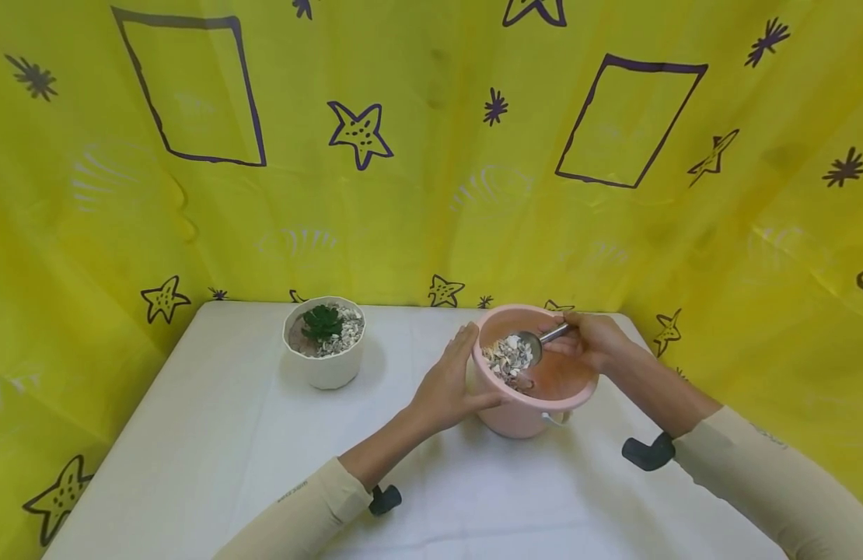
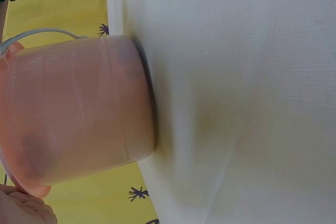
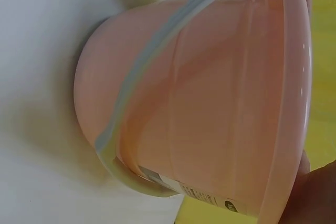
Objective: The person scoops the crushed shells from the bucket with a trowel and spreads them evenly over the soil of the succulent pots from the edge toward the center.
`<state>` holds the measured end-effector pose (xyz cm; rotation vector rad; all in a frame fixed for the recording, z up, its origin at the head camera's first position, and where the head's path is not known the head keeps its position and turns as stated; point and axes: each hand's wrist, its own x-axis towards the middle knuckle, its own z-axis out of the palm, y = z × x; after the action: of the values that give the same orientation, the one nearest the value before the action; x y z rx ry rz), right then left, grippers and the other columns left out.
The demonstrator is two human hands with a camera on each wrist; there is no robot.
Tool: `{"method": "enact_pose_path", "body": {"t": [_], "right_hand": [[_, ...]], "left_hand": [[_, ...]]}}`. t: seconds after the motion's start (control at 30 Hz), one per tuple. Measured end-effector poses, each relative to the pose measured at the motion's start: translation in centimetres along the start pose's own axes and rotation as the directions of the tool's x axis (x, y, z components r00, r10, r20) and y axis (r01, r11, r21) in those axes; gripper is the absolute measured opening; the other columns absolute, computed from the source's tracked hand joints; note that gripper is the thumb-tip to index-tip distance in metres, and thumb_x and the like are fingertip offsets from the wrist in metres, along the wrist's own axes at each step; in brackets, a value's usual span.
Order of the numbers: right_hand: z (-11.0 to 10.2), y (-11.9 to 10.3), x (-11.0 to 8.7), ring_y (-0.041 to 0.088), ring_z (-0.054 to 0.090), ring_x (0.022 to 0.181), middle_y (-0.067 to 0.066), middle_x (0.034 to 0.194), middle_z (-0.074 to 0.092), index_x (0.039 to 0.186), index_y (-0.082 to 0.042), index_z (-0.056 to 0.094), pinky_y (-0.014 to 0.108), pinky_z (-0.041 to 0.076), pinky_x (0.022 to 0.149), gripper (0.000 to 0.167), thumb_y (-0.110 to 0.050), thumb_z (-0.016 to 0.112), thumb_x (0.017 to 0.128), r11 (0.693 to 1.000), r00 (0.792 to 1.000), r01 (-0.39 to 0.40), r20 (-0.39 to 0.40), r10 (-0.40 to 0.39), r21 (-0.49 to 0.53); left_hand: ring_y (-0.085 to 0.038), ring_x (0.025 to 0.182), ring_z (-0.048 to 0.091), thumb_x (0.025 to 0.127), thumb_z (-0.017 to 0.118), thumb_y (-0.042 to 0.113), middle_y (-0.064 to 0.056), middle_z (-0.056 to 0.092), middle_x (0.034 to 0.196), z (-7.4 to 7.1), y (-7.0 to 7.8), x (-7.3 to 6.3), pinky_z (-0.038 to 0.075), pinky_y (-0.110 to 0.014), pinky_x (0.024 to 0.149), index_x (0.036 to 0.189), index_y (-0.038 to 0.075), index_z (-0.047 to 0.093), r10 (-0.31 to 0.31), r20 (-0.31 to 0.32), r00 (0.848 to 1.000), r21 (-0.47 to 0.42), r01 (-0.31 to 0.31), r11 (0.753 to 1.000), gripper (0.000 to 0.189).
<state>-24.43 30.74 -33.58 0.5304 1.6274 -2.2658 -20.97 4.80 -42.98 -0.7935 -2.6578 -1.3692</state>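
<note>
Both forearms (image 1: 386, 445) reach forward, the left hand (image 1: 447, 389) with thumb spread wide from its straight fingers (image 1: 461, 346), the right hand (image 1: 596, 341) curled in a grip.

Table (image 1: 193, 435): white surface. Yellow curtain (image 1: 417, 210), marked with dark starfish (image 1: 361, 136), hangs behind the table and along both its sides.

Table (image 1: 228, 435) before curtain (image 1: 403, 225). Pot (image 1: 333, 370) at back left, plant (image 1: 322, 322) and stones (image 1: 346, 333) in it. Bucket (image 1: 511, 420) right of pot, well apart; chips (image 1: 504, 358) inside, at left. Scoop (image 1: 532, 347) in bucket. Left hand (image 1: 444, 393) at bucket's left, right hand (image 1: 599, 340) at its right, on scoop.
</note>
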Motion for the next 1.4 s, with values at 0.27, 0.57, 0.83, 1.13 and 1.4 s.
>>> {"method": "enact_pose_path", "body": {"t": [0.27,0.57,0.83,1.13,1.4], "right_hand": [[0.1,-0.5,0.1,0.028,0.079,0.075,0.016,0.084,0.077,0.113,0.002,0.053,0.037,0.063,0.076,0.028,-0.018,0.033,0.116,1.000,1.000,-0.024,-0.014,0.024,0.019],[-0.2,-0.8,0.3,0.030,0.079,0.075,0.017,0.085,0.076,0.116,0.001,0.050,0.038,0.063,0.078,0.025,-0.017,0.033,0.116,0.996,0.998,-0.056,-0.034,0.059,0.073],[-0.7,-1.3,0.2,0.032,0.079,0.077,0.019,0.087,0.076,0.117,0.000,0.051,0.041,0.062,0.082,0.022,-0.017,0.036,0.116,0.985,0.996,-0.068,-0.042,0.076,0.155],[-2.0,-1.3,0.2,0.036,0.078,0.080,0.022,0.089,0.075,0.110,-0.002,0.055,0.045,0.060,0.086,0.022,-0.016,0.039,0.115,0.955,0.996,-0.082,-0.020,0.092,0.285],[-3.7,-1.3,-0.1,0.039,0.077,0.085,0.021,0.095,0.075,0.113,-0.004,0.056,0.047,0.058,0.092,0.013,-0.013,0.047,0.113,0.903,0.993,-0.110,0.009,0.117,0.415]], "left_hand": [[-0.026,0.160,0.016,0.083,0.089,0.049,-0.003,0.017,0.175,-0.1,0.1,0.0,0.031,-0.053,0.121,0.169,0.014,0.020,-0.005,-0.006,1.000,0.007,0.005,1.000,0.117],[-0.022,0.160,0.013,0.083,0.089,0.049,-0.004,0.017,0.175,0.0,0.1,0.1,0.030,-0.053,0.122,0.170,0.015,0.018,-0.022,0.010,1.000,-0.005,0.022,1.000,0.117],[-0.025,0.160,0.014,0.083,0.090,0.047,-0.006,0.018,0.175,-0.1,0.1,0.2,0.028,-0.052,0.122,0.170,0.013,0.019,-0.012,0.010,1.000,0.000,0.012,1.000,0.117],[-0.024,0.160,0.014,0.082,0.090,0.047,-0.005,0.017,0.175,0.1,0.2,0.2,0.028,-0.052,0.122,0.169,0.012,0.019,-0.030,0.014,0.999,-0.011,0.030,0.999,0.118],[-0.021,0.160,0.012,0.081,0.090,0.050,-0.004,0.016,0.174,0.0,0.2,0.2,0.028,-0.053,0.122,0.169,0.013,0.020,-0.039,0.016,0.999,-0.015,0.039,0.999,0.118]]}}
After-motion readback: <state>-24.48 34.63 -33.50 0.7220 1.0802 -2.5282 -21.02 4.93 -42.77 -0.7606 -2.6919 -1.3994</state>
